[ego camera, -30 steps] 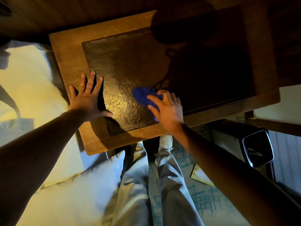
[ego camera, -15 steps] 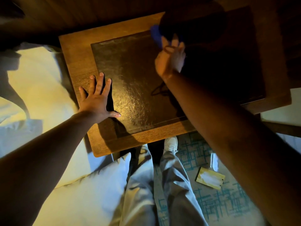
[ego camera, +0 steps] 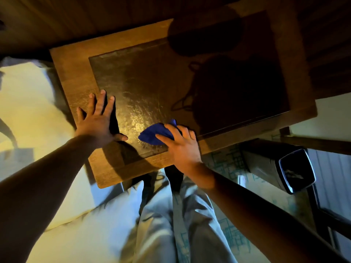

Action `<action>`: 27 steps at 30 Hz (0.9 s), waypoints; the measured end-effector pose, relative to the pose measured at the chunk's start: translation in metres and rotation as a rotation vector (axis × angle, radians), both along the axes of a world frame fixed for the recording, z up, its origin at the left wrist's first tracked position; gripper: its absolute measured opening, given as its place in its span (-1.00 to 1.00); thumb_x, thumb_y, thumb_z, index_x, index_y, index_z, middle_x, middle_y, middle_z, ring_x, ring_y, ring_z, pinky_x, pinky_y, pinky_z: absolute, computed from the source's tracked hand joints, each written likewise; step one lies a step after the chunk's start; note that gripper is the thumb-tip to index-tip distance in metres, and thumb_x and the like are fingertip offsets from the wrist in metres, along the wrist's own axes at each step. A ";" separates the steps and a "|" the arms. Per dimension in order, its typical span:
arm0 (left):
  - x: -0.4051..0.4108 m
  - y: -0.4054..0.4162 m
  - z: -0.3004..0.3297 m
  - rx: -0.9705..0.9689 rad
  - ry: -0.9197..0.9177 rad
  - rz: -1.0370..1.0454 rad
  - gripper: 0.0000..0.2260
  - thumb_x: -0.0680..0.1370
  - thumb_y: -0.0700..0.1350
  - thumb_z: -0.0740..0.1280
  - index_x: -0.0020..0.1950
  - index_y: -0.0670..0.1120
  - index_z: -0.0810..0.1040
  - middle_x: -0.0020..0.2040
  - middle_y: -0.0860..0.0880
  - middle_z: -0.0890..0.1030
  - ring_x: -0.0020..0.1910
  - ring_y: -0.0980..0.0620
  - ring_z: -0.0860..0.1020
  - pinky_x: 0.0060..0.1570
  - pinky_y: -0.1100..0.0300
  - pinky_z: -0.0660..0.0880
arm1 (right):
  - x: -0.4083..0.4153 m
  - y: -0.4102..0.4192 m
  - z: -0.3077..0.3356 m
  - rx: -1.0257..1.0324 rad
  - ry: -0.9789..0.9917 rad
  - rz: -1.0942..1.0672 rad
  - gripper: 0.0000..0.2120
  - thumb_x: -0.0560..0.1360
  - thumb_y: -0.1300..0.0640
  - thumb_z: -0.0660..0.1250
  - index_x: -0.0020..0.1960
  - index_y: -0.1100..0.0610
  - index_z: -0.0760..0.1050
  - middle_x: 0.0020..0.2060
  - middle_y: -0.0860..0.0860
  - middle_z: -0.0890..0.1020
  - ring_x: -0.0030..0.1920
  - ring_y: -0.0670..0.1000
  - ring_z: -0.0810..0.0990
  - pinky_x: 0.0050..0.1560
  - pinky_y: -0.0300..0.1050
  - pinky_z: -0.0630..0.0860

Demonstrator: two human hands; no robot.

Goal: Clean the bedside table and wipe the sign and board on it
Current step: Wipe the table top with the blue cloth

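Note:
The bedside table (ego camera: 76, 73) is a square wooden top with a dark textured inset panel (ego camera: 144, 88). My right hand (ego camera: 182, 147) presses a crumpled blue cloth (ego camera: 155, 133) onto the near edge of that panel. My left hand (ego camera: 96, 118) lies flat with fingers spread on the table's left border, palm down, holding nothing. Heavy shadow covers the right half of the panel. No sign or board shows on the table.
A bed with pale pillows (ego camera: 28, 111) touches the table's left side. My legs in light trousers (ego camera: 171, 224) stand in front of it. A dark bin with a shiny rim (ego camera: 296, 171) sits on the patterned carpet at right.
My right hand swept the blue cloth from the panel's near edge to the far edge and has come back to the near edge. My left hand stayed flat in place.

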State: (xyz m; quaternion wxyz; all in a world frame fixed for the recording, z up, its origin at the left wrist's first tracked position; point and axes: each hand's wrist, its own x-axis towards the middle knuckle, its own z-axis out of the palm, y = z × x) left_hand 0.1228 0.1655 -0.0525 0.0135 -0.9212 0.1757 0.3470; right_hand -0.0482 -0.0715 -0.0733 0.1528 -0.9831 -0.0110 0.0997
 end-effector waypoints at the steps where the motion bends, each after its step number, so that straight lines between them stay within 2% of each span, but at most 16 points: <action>1: -0.001 -0.001 0.001 0.000 -0.001 -0.002 0.28 0.19 0.45 0.48 0.61 0.09 -0.29 0.60 0.04 -0.38 0.58 -0.12 -0.34 0.48 -0.38 -0.10 | -0.008 -0.012 0.002 -0.010 -0.012 -0.024 -0.51 0.39 0.15 0.36 0.29 -0.13 0.57 0.35 0.03 0.52 0.22 0.21 0.49 0.12 0.14 0.44; 4: -0.002 -0.003 0.003 0.020 -0.021 -0.003 0.28 0.21 0.41 0.51 0.62 0.07 -0.28 0.61 0.01 -0.37 0.59 -0.15 -0.31 0.49 -0.36 -0.01 | -0.030 -0.051 0.007 -0.068 0.062 -0.093 -0.46 0.40 0.13 0.36 0.35 -0.18 0.49 0.39 0.01 0.47 0.20 0.25 0.48 0.11 0.16 0.47; 8: -0.004 -0.009 0.005 0.049 -0.031 -0.014 0.26 0.24 0.37 0.53 0.63 0.01 -0.24 0.62 -0.05 -0.32 0.60 -0.21 -0.25 0.48 -0.31 0.05 | -0.040 -0.111 0.015 -0.162 0.139 -0.322 -0.42 0.45 0.08 0.37 0.41 -0.27 0.39 0.38 0.00 0.46 0.11 0.21 0.49 0.04 0.07 0.44; 11: -0.003 -0.019 0.009 0.043 -0.092 -0.012 0.09 0.34 0.30 0.52 0.64 -0.07 -0.03 0.65 -0.14 -0.13 0.61 -0.25 -0.09 0.49 -0.29 0.08 | -0.041 -0.156 0.026 -0.131 0.146 -0.535 -0.51 0.44 0.00 0.28 0.36 -0.21 0.47 0.30 0.06 0.50 0.11 0.23 0.49 0.04 0.09 0.46; 14: -0.005 -0.039 0.013 -0.084 -0.185 -0.064 -0.11 0.40 0.21 0.52 0.59 -0.09 0.22 0.63 -0.19 0.07 0.59 -0.28 0.02 0.47 -0.33 0.11 | -0.040 -0.203 0.034 -0.058 0.059 -0.793 -0.53 0.48 0.12 0.31 0.37 -0.11 0.49 0.30 0.10 0.50 0.22 0.24 0.47 0.07 0.10 0.50; 16: -0.013 -0.059 0.010 -0.156 -0.170 -0.132 -0.06 0.38 0.25 0.51 0.61 -0.07 0.18 0.63 -0.19 0.07 0.60 -0.28 0.02 0.47 -0.31 0.09 | -0.037 -0.233 0.034 -0.069 0.000 -0.940 -0.54 0.55 0.12 0.31 0.44 -0.06 0.42 0.33 0.15 0.48 0.27 0.23 0.46 0.10 0.07 0.48; 19: -0.031 -0.088 -0.003 -0.121 -0.113 -0.220 0.09 0.30 0.36 0.48 0.64 -0.06 0.05 0.65 -0.16 -0.07 0.60 -0.28 -0.10 0.50 -0.30 0.00 | -0.029 -0.255 0.025 -0.053 0.024 -1.126 -0.52 0.60 0.04 0.27 0.51 -0.05 0.33 0.39 0.22 0.43 0.32 0.27 0.45 0.14 0.11 0.47; 23: -0.040 -0.101 -0.009 -0.050 -0.093 -0.174 0.16 0.28 0.42 0.44 0.65 -0.03 -0.08 0.64 -0.14 -0.21 0.60 -0.28 -0.21 0.51 -0.25 -0.08 | -0.031 -0.225 0.013 -0.037 0.130 -1.067 -0.46 0.55 0.08 0.30 0.50 -0.14 0.31 0.49 0.26 0.29 0.40 0.28 0.35 0.19 0.13 0.47; 27: -0.040 -0.103 -0.006 -0.006 -0.080 -0.158 0.16 0.32 0.38 0.46 0.65 -0.02 -0.16 0.63 -0.12 -0.28 0.59 -0.25 -0.26 0.53 -0.25 -0.06 | -0.049 -0.173 0.016 0.001 0.126 -0.833 -0.43 0.47 0.09 0.37 0.46 -0.11 0.39 0.32 0.17 0.43 0.20 0.24 0.45 0.09 0.11 0.53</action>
